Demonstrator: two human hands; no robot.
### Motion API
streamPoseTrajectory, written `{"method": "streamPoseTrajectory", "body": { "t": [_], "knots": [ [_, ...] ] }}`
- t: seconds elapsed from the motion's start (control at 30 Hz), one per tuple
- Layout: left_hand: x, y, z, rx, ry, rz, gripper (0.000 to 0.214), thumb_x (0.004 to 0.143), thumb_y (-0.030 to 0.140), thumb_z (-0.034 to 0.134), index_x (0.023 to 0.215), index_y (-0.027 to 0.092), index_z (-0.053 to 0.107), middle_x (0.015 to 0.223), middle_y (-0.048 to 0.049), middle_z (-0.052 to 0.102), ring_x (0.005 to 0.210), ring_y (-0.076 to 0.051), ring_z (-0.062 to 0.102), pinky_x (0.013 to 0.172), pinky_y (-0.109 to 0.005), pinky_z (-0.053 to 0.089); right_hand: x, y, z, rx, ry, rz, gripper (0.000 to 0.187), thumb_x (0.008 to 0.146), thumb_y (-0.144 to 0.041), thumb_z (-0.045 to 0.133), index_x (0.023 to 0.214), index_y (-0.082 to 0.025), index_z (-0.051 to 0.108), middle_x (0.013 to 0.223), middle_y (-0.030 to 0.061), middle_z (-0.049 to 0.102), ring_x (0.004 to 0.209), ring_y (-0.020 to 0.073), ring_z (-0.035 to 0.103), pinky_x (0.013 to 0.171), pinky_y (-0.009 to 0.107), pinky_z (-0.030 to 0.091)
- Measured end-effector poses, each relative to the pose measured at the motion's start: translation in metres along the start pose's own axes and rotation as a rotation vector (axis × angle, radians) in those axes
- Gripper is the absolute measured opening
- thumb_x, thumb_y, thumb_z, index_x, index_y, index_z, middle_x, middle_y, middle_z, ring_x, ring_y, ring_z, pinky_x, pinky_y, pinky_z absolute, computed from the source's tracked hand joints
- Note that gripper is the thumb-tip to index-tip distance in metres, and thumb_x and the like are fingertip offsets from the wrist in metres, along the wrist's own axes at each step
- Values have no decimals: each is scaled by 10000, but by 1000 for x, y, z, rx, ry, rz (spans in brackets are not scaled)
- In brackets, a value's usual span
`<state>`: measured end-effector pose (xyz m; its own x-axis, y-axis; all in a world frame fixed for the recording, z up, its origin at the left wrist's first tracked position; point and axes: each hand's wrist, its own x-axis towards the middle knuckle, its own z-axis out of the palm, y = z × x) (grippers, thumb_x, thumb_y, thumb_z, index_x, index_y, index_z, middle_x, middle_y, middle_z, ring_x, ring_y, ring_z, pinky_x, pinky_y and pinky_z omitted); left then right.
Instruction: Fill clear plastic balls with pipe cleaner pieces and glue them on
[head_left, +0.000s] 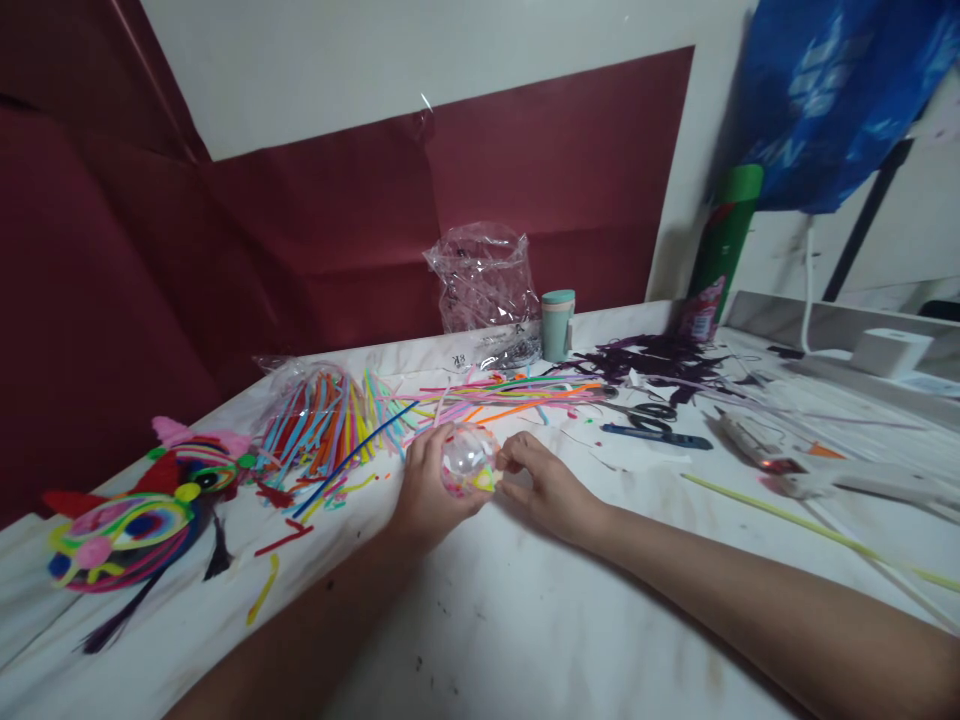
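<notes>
My left hand (431, 490) is closed around a clear, round plastic piece (466, 455) with pink and red bits round its edge and a yellow bit at its lower right. At that yellow spot the thumb and fingers of my right hand (544, 490) are pinched together. Whatever lies between those fingertips is too small to make out. Both hands are just above the marble-patterned table (517, 620). Short pipe cleaner pieces, among them a yellow one (262, 590), lie to the left of my hands.
Bundled pipe cleaners (315, 420) lie at back left, beside a colourful fuzzy mask-like craft (127, 540). Scissors (652, 412), a blue utility knife (656, 437) and a glue gun (795, 470) are on the right. A green-lidded cup (557, 325) and clear bag (487, 290) stand behind.
</notes>
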<state>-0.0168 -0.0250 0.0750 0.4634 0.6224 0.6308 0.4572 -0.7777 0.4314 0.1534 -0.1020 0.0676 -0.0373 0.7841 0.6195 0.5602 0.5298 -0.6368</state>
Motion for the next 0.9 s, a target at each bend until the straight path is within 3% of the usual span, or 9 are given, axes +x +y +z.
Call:
{"method": "streamPoseTrajectory", "body": {
  "t": [0.27, 0.9],
  "knots": [
    [2, -5, -1, 33, -20, 98, 808, 543, 243, 745, 1259, 213, 372, 1236, -110, 457, 1180, -303, 437, 1020, -449, 371, 1, 7, 1, 37, -30, -6, 167, 742, -50, 560, 784, -205, 514, 819, 22, 480, 792, 172, 481, 727, 312, 431],
    [4, -11, 1, 33, -15, 80, 814, 530, 295, 763, 1249, 200, 393, 1228, -117, 474, 1170, -306, 454, 1004, -447, 387, 0, 5, 5, 27, 52, 20, 179, 739, -55, 548, 747, -211, 461, 796, 23, 491, 769, 178, 498, 693, 313, 428]
  ]
}}
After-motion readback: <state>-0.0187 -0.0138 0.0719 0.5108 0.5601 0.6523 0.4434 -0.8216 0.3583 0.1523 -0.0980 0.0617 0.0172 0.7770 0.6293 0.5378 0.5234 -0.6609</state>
